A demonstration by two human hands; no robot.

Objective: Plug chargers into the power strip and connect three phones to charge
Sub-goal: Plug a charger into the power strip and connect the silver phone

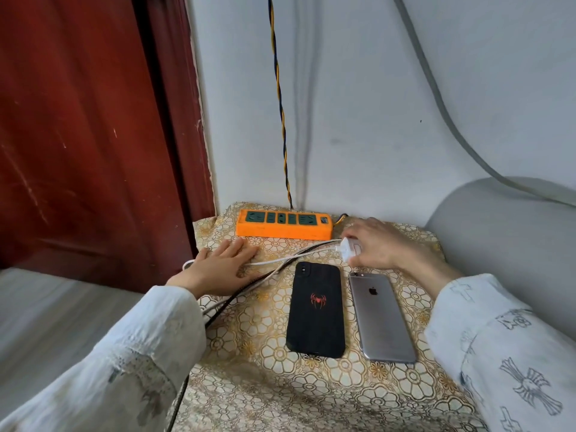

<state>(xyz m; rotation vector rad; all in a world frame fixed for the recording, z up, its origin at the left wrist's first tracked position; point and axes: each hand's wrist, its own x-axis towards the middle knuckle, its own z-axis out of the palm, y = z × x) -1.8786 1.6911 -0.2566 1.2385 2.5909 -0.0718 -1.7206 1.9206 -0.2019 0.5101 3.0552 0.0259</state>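
Your right hand has its grip pinched around a white charger, prongs likely heading for the orange power strip at ten o'clock from it, where every socket looks empty. Your left hand lies flat with fingers spread, pressing the white cable and a dark braided cable onto the patterned cloth, probably to stop them dragging. At six o'clock from the charger lie the black phone and silver phone, face down. A third phone isn't visible.
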